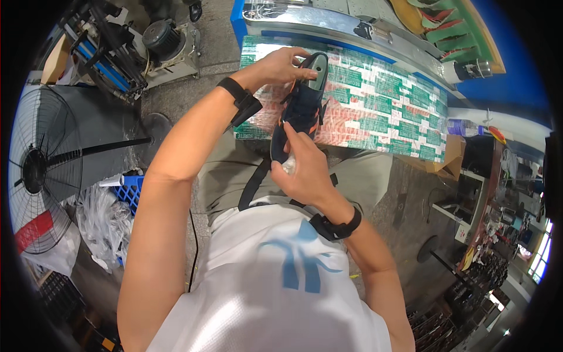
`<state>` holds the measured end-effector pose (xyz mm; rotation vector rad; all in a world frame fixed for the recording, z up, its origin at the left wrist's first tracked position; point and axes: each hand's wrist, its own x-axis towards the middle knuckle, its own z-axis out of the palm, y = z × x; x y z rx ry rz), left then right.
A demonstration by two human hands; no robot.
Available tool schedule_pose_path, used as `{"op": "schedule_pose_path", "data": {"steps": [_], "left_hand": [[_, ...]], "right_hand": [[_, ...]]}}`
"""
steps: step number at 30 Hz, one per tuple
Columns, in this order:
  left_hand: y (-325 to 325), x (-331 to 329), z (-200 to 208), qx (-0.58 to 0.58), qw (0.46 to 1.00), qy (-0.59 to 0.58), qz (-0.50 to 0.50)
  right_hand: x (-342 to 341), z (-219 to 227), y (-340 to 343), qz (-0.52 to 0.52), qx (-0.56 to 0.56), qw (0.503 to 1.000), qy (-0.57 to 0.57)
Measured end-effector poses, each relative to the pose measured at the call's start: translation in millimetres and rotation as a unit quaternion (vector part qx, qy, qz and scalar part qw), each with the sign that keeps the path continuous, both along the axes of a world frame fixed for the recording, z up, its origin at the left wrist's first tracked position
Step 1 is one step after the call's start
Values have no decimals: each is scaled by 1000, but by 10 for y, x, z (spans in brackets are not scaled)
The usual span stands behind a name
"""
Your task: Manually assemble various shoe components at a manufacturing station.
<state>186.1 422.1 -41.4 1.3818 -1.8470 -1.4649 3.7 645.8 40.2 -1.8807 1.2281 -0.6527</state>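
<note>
A dark sneaker (pixel 300 108) with orange accents and a grey-green insole lies in front of me, its heel pointing away and its toe toward my lap. My left hand (pixel 282 67) grips the shoe at the heel opening, thumb over the collar. Down by the toe, my right hand (pixel 306 170) is closed on a small white wad (pixel 289 164), perhaps cloth or tissue. Its index finger reaches along the upper near the laces. The palm hides most of the wad, so I cannot tell its full shape.
Beneath the shoe is a work surface (pixel 375 117) covered in green, white and red printed tape. Behind it runs a metal-topped conveyor edge (pixel 316 20). A green rack (pixel 457 35) holds shoe parts. A bottle (pixel 463 127) stands right; a fan (pixel 36 170) stands left.
</note>
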Motion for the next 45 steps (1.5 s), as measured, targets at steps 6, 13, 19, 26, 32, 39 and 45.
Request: {"op": "schedule_pose_path", "data": {"steps": [6,13,19,26,32,39,45], "left_hand": [[55,-90,144,39,999,11,-10],[24,-115,87,39,999,-15,-11],[47,-541,86,-43,996,-76,21],[77,-522,19,-36,997,-42,53],[22,-73,33,39,994,88,57],[131,-609,-3,-95,977,-169,91],[143,-638,-57,-101,976,-162,103]], "right_hand": [[176,-155,-312,16,-3,999,-46],[-96,-94,-12,122,74,988,-52],[-358,-146,-170,-82,-91,992,0],[-496,-130,-213,-32,-113,983,142],[-1069,399,262,20,43,986,161],[-712,-54,69,-28,-14,999,35],[-553,-338,-167,-56,-73,996,23]]}}
